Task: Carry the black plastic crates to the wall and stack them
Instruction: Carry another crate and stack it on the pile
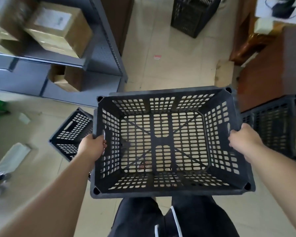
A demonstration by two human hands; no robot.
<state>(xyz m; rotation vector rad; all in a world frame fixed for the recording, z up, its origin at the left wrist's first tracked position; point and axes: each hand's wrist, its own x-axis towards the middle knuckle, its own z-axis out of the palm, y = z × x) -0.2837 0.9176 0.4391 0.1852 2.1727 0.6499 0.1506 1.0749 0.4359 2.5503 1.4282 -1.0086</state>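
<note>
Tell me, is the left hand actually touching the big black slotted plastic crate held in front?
Touching. The head view shows the left hand gripping the black slotted plastic crate at its left wall, fingers curled through the handle slot.

The crate (162,139) between the left hand (92,147) and the right hand (243,139) is black, with rows of small holes and a big X on its bottom, and the cream floor (178,69) shows through. The left crate (72,129) by the left hand, the right crate (273,127) by the right hand and the far crate (190,16) ahead of both are black with the same holes. Ahead of the left hand the shelf (102,53) is grey-blue and the boxes (58,36) are brown, one with a white label (54,18); below the hands the trousers (137,218) are black with a white stripe (175,218).
</note>
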